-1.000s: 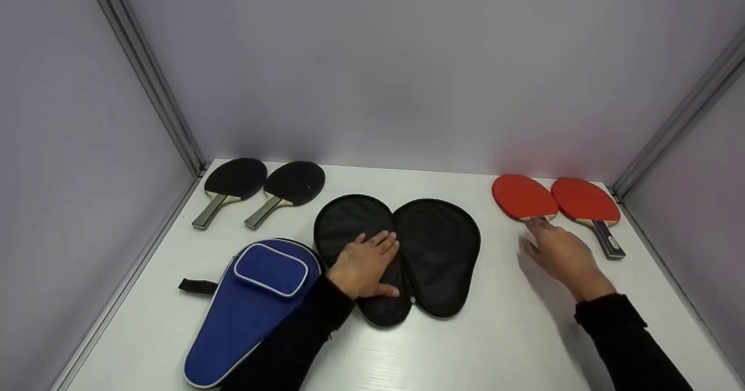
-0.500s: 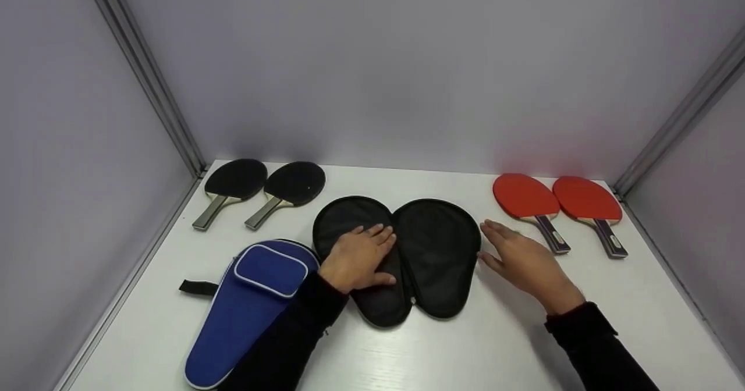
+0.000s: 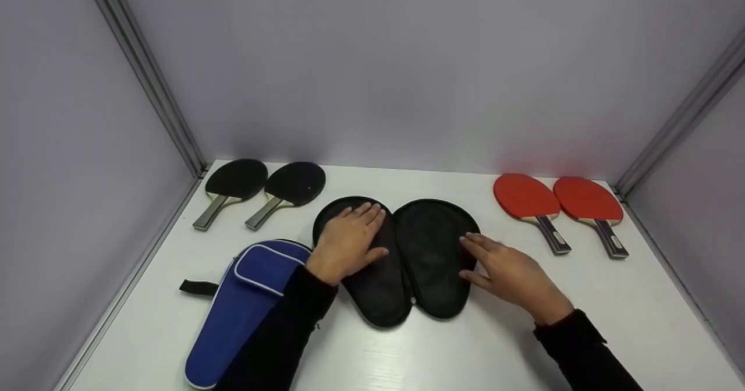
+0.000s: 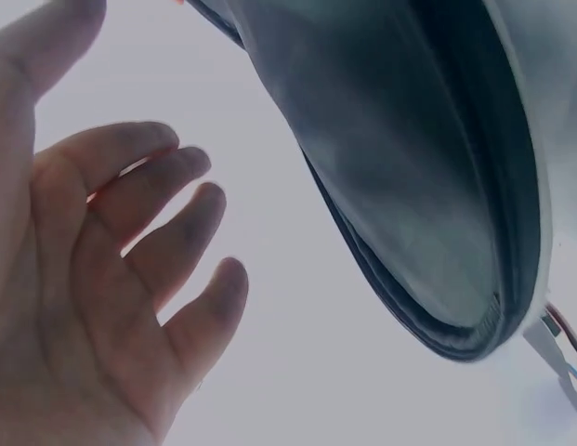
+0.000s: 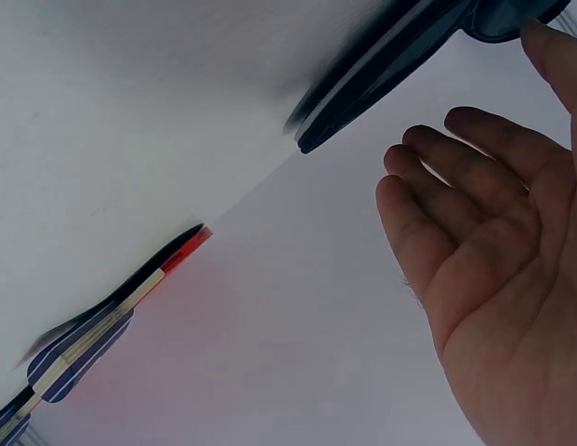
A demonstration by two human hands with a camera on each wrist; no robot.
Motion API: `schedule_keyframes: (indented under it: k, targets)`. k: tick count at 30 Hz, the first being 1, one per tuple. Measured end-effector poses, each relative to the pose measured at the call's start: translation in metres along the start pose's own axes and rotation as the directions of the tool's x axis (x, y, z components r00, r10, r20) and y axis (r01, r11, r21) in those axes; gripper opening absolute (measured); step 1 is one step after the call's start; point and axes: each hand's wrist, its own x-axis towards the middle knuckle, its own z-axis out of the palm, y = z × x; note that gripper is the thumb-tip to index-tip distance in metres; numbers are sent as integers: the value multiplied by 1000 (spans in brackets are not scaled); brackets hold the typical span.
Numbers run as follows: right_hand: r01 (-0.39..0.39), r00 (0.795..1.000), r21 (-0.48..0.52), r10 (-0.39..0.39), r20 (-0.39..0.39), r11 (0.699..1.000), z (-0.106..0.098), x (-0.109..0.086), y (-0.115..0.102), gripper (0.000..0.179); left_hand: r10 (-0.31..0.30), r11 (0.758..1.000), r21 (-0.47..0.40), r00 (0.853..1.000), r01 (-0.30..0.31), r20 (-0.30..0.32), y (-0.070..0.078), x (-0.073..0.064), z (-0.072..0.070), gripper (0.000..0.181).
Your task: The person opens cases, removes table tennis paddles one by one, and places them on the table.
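An unzipped paddle case (image 3: pixel 436 251) lies spread in the middle of the table, both black inner halves facing up. Over its left half is my left hand (image 3: pixel 348 241), palm down; the left wrist view shows this hand (image 4: pixel 111 251) apart from the case (image 4: pixel 390 139), fingers relaxed and holding nothing. At the outer edge of the right half is my right hand (image 3: pixel 509 272). In the right wrist view the right hand (image 5: pixel 492 251) has loosely bent fingers, nothing in them, and a gap to the case (image 5: pixel 390 79).
A blue zipped paddle case (image 3: pixel 230 321) lies front left, partly under my left sleeve. Two black paddles, one nearer (image 3: pixel 295 182) and one farther left (image 3: pixel 237 178), lie at the back left. Two red paddles, the inner (image 3: pixel 525 196) and outer (image 3: pixel 588 198), lie back right.
My right hand has left the inner red paddle's handle and moved left to the open case's right edge. My left hand has shifted slightly up and left over the left half.
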Motion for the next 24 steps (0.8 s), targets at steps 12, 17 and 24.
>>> schedule_keyframes:
  k: [12,17,24]
  targets:
    - [-18,994,24,16,104,1000,9,-3,-5,77,-170,980,-116,983,160,-76,-30,-6,-12,79]
    - [-36,991,34,31,130,999,7,-3,-5,76,-230,964,-142,973,224,-22,-49,-9,-15,80]
    - [-100,979,78,84,186,992,6,-4,-3,79,-299,945,-138,954,298,12,-65,-17,-12,77]
